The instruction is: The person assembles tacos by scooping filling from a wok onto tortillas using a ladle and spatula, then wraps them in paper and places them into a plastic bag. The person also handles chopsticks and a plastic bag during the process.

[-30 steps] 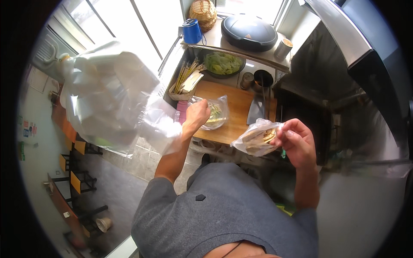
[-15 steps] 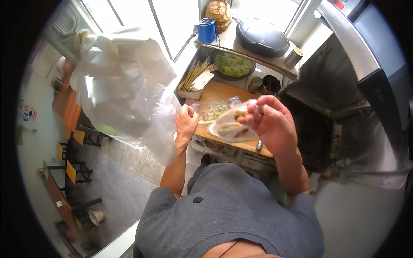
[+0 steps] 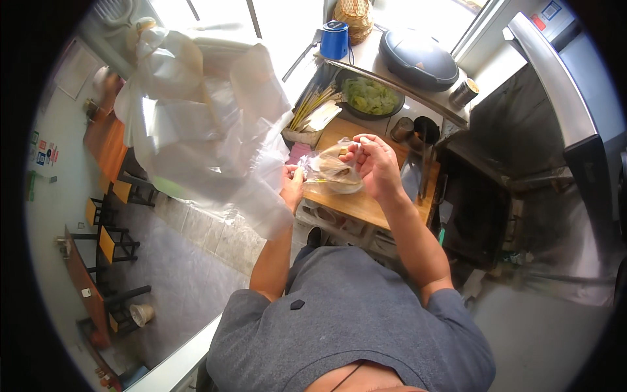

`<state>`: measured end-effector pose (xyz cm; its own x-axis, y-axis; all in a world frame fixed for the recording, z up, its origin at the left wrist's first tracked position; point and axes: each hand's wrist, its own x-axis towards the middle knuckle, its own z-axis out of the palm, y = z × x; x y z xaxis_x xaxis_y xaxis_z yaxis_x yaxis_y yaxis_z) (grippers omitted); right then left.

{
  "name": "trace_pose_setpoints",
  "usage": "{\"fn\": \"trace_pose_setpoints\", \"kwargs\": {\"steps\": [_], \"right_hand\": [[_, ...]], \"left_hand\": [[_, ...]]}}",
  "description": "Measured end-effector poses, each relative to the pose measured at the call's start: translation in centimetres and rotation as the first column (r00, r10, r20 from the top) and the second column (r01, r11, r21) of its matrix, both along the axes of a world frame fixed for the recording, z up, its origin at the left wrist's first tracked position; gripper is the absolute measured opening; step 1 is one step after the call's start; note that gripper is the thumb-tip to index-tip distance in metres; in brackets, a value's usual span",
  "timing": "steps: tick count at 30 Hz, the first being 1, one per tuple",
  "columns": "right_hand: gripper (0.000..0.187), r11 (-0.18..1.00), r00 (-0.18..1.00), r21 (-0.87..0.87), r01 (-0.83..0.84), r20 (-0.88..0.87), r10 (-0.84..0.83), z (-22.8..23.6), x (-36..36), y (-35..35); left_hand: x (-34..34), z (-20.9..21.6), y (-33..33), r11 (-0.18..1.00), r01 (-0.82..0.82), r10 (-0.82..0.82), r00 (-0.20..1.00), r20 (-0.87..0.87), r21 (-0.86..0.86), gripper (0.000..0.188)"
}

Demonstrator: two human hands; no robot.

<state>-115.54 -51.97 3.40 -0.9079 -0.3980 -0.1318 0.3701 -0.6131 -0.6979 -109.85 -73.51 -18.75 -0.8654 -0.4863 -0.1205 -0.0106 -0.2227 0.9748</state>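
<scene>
A small clear plastic bag (image 3: 338,181) hangs between my hands above the wooden board, with brownish food showing through it, seemingly in a paper wrapper. My right hand (image 3: 377,163) pinches its upper right edge with bent fingers. On the other side, my left hand (image 3: 292,188) has its fingers closed on the gathered left part of the bag. Large hanging plastic bags (image 3: 202,124) partly cover my left wrist. Beneath the held bag is the wooden cutting board (image 3: 372,208); the bowl there is hidden.
Behind the board sit a dark bowl of green leaves (image 3: 371,98) and a holder of wooden sticks (image 3: 310,112). A dark-lidded appliance (image 3: 419,60), blue container (image 3: 334,40) and wicker basket (image 3: 353,19) occupy the ledge. Cans (image 3: 402,129) stand right of the bowl.
My right hand has lowered and moved left with the wrapped food, which now shows inside the clear bag. My left hand keeps hold of the bag. The knife-like blade at right is now uncovered.
</scene>
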Motion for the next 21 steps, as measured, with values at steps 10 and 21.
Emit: {"fn": "trace_pose_setpoints", "kwargs": {"steps": [10, 21], "right_hand": [[0.013, 0.976, 1.0, 0.216, 0.015, -0.019, -0.012, -1.3, -2.9, 2.9], [0.016, 0.918, 0.989, 0.395, -0.023, -0.125, 0.078, -5.3, -2.0, 2.7]], "left_hand": [[-1.2, 4.0, 1.0, 0.93, 0.014, -0.058, 0.992, -0.108, -0.367, 0.024], [-0.1, -4.8, -0.5, 0.61, 0.439, -0.275, 0.898, 0.343, -0.66, 0.014]]}}
